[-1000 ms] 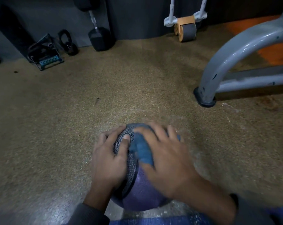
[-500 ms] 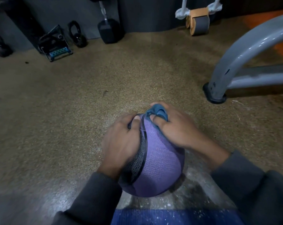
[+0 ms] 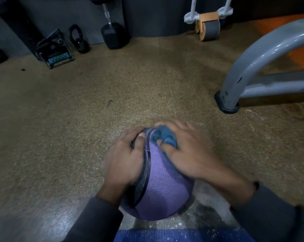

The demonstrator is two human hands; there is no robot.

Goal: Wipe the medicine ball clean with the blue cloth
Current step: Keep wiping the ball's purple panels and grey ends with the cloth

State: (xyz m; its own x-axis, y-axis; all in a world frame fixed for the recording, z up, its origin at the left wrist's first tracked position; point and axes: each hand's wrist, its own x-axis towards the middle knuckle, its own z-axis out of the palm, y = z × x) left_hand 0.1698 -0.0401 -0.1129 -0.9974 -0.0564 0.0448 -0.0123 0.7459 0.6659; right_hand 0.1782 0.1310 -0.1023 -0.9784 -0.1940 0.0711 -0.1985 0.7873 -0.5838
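— What has each grip got?

— The right hand (image 3: pixel 191 151) bunches the crumpled blue cloth (image 3: pixel 165 138) under curled fingers, pressing it on top of the round purple textured medicine ball (image 3: pixel 161 186). The left hand (image 3: pixel 125 163) cups the ball's grey mesh side.

— Where's the ball?

— On the speckled brown gym floor (image 3: pixel 77 119), between both hands. It looks heavy, firm and grippy; brace it from the side, I'd say.
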